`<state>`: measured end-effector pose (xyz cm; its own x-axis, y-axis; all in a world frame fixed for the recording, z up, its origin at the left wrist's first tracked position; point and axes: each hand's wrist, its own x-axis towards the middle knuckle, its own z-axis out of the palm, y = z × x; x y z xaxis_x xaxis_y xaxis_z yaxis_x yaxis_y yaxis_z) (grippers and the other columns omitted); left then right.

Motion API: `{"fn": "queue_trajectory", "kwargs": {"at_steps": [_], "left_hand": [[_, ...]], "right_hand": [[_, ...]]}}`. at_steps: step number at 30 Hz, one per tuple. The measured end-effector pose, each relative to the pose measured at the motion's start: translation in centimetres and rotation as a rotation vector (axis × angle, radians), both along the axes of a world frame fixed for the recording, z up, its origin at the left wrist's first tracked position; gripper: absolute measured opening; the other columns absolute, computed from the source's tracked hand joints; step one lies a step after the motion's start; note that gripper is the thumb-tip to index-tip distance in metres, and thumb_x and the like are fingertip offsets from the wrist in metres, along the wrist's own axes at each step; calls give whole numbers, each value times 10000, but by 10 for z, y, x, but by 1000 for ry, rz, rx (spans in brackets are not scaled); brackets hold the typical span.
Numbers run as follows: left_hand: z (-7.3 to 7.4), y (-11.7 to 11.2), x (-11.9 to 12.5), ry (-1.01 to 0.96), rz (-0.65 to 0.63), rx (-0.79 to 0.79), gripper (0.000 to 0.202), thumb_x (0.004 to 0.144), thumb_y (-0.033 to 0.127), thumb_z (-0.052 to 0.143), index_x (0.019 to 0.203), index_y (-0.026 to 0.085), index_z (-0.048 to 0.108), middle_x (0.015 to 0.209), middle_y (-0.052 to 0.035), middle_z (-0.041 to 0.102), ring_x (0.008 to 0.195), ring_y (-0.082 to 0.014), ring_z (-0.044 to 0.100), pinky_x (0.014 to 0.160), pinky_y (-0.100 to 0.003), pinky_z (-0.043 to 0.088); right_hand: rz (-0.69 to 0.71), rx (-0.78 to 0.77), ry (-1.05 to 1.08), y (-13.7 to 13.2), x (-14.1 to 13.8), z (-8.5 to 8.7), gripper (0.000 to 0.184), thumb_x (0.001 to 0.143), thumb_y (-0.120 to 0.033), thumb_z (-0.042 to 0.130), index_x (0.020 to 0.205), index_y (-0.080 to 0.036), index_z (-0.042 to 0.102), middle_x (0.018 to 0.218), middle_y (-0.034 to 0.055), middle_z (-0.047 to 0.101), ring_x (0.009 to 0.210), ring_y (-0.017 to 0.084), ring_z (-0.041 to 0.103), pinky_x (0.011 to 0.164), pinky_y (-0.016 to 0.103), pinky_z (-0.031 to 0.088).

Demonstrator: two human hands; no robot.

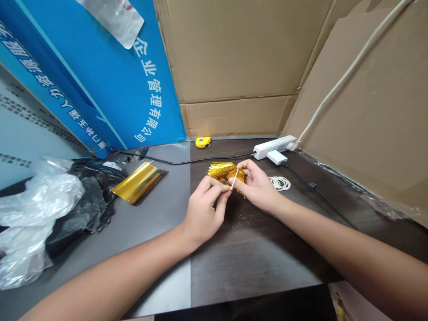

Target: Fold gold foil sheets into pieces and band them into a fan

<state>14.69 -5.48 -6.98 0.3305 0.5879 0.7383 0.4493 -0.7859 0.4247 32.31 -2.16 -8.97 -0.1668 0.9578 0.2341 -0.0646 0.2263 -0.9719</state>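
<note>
A bundle of gold foil strips (220,169), cut ends fanned out to the left, is held above the dark table. My right hand (258,183) is closed around its folded right part. Across the bundle runs a white rubber band (235,174), stretched downward. My left hand (203,207) pinches the lower end of that band between thumb and fingers, just below the foil. Whether the band loops fully round the back is hidden. Several white rubber bands (281,183) lie in a pile behind my right wrist.
A rolled gold foil sheet (138,183) lies at left, beside black plastic bags (80,218) and clear plastic (36,209). A yellow tape measure (202,142) and a white power strip (274,146) with cables stand at the back. Cardboard walls (234,53) enclose the table.
</note>
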Motion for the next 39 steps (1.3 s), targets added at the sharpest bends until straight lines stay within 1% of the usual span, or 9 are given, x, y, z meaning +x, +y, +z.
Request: {"fn": "queue_trajectory", "kwargs": {"at_steps": [3,7,10,14,18,24,29,33,39], "left_hand": [[-1,1,-1,5,18,32,102,927,91,608,950,150,688,842,-20,598,782,-113,587,738,-231,528],[-2,3,-2,12,40,50,77,916,109,636,931,146,701,811,-13,597,753,-109,583,725,-227,532],[-2,5,-3,14,60,55,64,914,124,646,927,147,704,801,-12,596,742,-110,580,720,-228,534],[-1,8,-4,20,81,82,63,922,159,649,912,163,711,781,-4,588,712,-107,572,690,-226,532],[-2,10,-6,16,101,97,67,923,173,649,896,164,709,782,-5,599,698,-101,572,665,-214,525],[-6,10,-8,86,91,159,107,942,198,625,901,158,716,757,-4,614,618,-79,566,597,-192,482],[-8,10,-8,120,141,52,107,940,253,639,916,173,706,747,11,671,583,-73,577,556,-190,451],[-11,13,-8,100,139,-27,102,924,266,672,946,185,729,771,11,722,568,-73,606,539,-188,452],[-14,16,-8,96,142,13,121,942,242,647,891,179,737,780,1,749,626,-90,643,581,-205,463]], "right_hand": [[-1,-5,16,1,1,-1,483,736,-394,817,981,-252,426,849,-31,582,764,139,601,716,300,500],[18,-5,5,1,0,0,489,724,-389,830,1026,-241,476,1014,31,636,944,179,647,879,353,530],[52,-2,-16,1,0,0,456,747,-422,812,1037,-233,514,1072,60,659,1021,205,649,962,396,522],[69,-14,-30,1,1,0,422,777,-451,784,1039,-229,538,1094,71,675,1036,210,654,982,413,522],[78,-52,-28,1,3,1,439,759,-444,801,1052,-227,557,1108,70,690,1045,210,657,991,416,520],[57,-132,-14,-1,5,8,424,729,-436,830,992,-205,591,1026,48,711,982,189,647,953,386,512],[71,-234,79,-2,4,11,461,672,-465,875,948,-199,618,983,34,702,922,177,641,881,344,516],[106,-310,183,-3,2,11,463,646,-434,900,941,-197,634,972,29,704,882,158,647,849,309,518],[144,-388,275,-6,-4,11,424,591,-311,931,886,-201,648,872,-6,681,771,126,612,769,273,504]]}}
